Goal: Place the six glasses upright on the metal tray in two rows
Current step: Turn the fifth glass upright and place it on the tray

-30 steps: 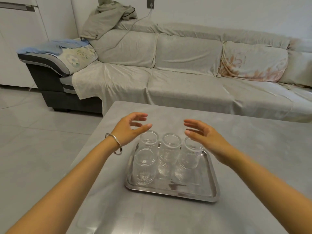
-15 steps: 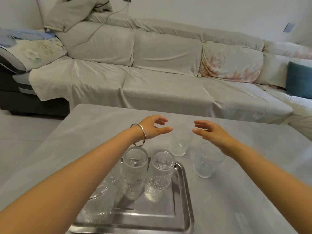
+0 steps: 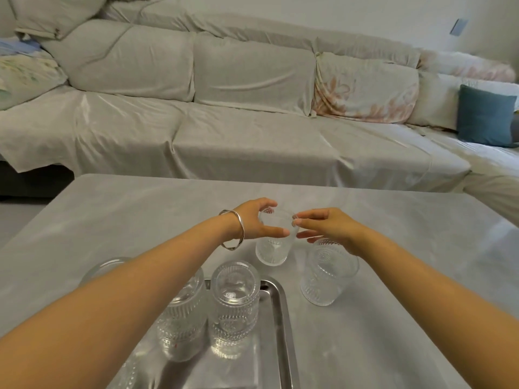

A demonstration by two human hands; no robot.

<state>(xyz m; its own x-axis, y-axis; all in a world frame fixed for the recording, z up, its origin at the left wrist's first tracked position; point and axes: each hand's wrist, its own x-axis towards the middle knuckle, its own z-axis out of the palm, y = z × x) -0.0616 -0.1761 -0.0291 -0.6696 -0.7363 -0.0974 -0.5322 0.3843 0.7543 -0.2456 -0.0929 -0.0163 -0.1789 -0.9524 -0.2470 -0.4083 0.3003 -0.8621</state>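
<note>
A metal tray (image 3: 277, 318) lies at the table's near edge. On it stand two clear ribbed glasses, one in full view (image 3: 234, 307) and one partly behind my left forearm (image 3: 182, 321). A third glass (image 3: 104, 268) shows only its rim at the left, behind my forearm. Beyond the tray two more glasses stand on the table: a far one (image 3: 273, 247) and a nearer right one (image 3: 328, 279). My left hand (image 3: 255, 220) wraps the far glass's rim, thumb in front. My right hand (image 3: 328, 226) is spread above the right glass, fingertips touching the far glass's rim.
The grey table (image 3: 407, 276) extends to the right and far side. A long sofa under a grey cover (image 3: 224, 130) runs behind it, with a blue cushion (image 3: 484, 119) at the right. I wear a silver bangle (image 3: 234, 231) on my left wrist.
Both hands have reached forward past the tray and come together at the far glass. My left hand has closed around its rim. The view has shifted right and down.
</note>
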